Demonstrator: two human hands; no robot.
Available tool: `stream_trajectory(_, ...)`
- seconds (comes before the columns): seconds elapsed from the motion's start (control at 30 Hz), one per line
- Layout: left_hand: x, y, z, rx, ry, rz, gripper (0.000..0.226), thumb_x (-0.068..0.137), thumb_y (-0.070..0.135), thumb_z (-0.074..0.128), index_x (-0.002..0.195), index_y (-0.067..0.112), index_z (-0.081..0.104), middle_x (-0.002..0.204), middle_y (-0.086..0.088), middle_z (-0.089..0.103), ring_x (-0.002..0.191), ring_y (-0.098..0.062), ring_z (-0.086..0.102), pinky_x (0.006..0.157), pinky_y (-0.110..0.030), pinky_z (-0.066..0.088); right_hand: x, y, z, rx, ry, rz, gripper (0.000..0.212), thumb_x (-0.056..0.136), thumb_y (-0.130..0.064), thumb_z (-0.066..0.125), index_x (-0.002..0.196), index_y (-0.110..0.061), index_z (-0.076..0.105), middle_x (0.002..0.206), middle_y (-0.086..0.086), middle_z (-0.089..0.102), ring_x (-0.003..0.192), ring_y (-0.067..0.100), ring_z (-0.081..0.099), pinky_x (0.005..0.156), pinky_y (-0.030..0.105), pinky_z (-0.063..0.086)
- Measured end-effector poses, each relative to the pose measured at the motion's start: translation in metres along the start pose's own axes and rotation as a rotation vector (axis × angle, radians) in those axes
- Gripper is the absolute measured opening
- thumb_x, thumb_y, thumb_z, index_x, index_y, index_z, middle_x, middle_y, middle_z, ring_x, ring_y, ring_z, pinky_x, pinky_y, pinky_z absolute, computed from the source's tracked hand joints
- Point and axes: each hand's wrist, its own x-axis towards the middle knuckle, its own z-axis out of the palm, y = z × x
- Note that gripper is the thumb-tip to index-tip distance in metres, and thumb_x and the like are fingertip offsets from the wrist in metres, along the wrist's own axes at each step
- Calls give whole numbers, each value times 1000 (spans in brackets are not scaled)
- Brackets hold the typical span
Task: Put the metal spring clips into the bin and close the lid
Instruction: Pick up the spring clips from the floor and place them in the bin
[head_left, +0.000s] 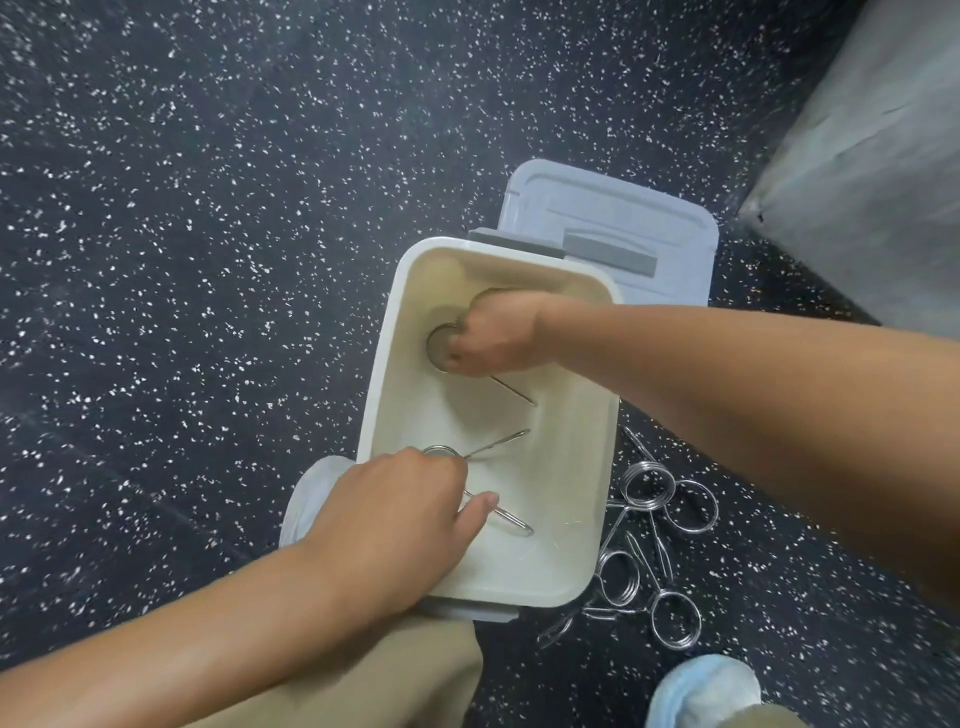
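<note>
Left hand (400, 514) is inside the bin (597, 467) at its near-left, fingers curled round a spring clip (470, 470), arms poking out twd the right. Right hand (493, 338) is deeper, at the far end, clenched on a 2nd clip (441, 345). Bin otherwise looks bare inside, only these 2 clips, both not yet let go. Loose clips (654, 551) lie in a tangled heap on the floor (208, 208), just right of bin. Lid (613, 218) lies flat beyond it, off.

Risks: tangled arms could snag, so lifting 1 drags others; sprung arms may stick up & block the lid.
</note>
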Motion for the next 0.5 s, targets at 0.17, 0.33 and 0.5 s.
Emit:
stream_trajectory(0.17, 7, 0, -7, 5, 43, 3, 46, 98, 61, 32, 85, 23, 52, 81, 0, 62, 74, -28, 52, 62, -36, 41, -8, -1, 4, 162, -1, 97, 27, 97, -17, 28, 98, -9, 54, 67, 6, 43, 80, 35, 58, 66, 35, 35)
stream_trajectory(0.33, 16, 7, -14, 9, 105, 43, 46, 97, 61, 34, 84, 23, 55, 77, 1, 61, 73, -28, 56, 60, -35, 41, -53, -9, -4, 143, 215, 111, 20, 88, 2, 47, 105, -3, 55, 90, 15, 61, 68, 35, 64, 47, 32, 30)
stream_trajectory(0.5, 21, 21, -24, 43, 112, 89, 44, 98, 61, 34, 84, 23, 52, 68, 5, 47, 70, -27, 49, 60, -35, 38, -115, -20, -8, 308, 527, 290, 7, 85, -12, 67, 82, -8, 61, 68, 8, 61, 47, 31, 58, 41, 26, 24)
